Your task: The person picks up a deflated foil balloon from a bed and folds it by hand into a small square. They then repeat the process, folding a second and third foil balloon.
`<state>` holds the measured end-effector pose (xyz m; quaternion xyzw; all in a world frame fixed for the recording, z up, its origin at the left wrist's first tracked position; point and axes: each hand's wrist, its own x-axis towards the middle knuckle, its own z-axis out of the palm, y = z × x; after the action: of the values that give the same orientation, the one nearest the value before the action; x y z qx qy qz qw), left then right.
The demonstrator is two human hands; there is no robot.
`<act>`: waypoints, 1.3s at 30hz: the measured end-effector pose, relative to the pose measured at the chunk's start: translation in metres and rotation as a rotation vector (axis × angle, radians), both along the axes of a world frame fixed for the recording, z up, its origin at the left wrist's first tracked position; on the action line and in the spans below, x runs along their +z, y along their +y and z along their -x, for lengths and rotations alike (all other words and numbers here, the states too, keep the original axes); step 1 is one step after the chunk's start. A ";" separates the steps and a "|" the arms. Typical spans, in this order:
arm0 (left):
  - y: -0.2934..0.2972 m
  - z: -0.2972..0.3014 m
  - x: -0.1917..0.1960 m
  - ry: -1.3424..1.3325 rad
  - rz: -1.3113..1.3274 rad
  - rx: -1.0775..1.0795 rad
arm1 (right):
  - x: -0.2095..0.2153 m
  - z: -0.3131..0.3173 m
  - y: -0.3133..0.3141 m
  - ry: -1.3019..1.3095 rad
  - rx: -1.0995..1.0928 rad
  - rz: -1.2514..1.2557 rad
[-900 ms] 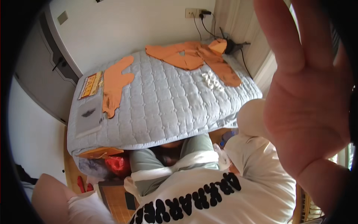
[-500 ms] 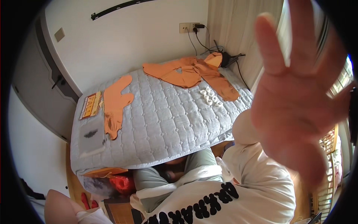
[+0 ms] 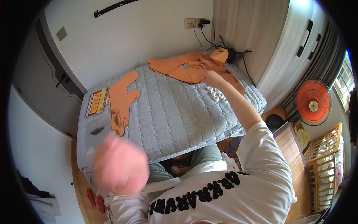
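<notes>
Item: a broad orange metallic-foil shape with a small triangular opening (image 3: 167, 67), spread at the far side of a grey quilted mattress (image 3: 167, 119), presumably so that creases were kept down. The right hand (image 3: 212, 77) was extended over its near edge; finger closure and contact could not be told. The left hand (image 3: 121, 166) (badly blurred) was raised by the mattress's near-left edge, its grip likewise indeterminate. Also listed: a lobed orange foil piece (image 3: 119, 93), glossy, crinkled at its lower end; small white rings (image 3: 213, 93), clustered, apparently against scattering.

the orange sheets (image 3: 171, 68) look glossy and foil-like, the mattress (image 3: 167, 112) quilted cloth.
</notes>
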<state>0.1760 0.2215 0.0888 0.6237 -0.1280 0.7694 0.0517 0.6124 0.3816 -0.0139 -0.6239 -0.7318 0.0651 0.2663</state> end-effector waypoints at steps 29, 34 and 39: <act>0.213 -0.270 -0.196 1.071 0.760 0.755 | -0.038 -0.039 0.060 -0.065 -0.047 -0.019; 0.210 -0.267 -0.192 1.234 0.791 0.769 | -0.062 -0.055 0.099 0.103 -0.168 -0.099; 0.204 -0.292 -0.191 1.141 0.713 0.712 | -0.027 -0.115 0.124 1.317 -0.839 -0.748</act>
<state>0.4675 0.4252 -0.1023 0.8739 0.3839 0.2929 0.0568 0.7274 0.5061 -0.0406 -0.5490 -0.1113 0.0646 0.8259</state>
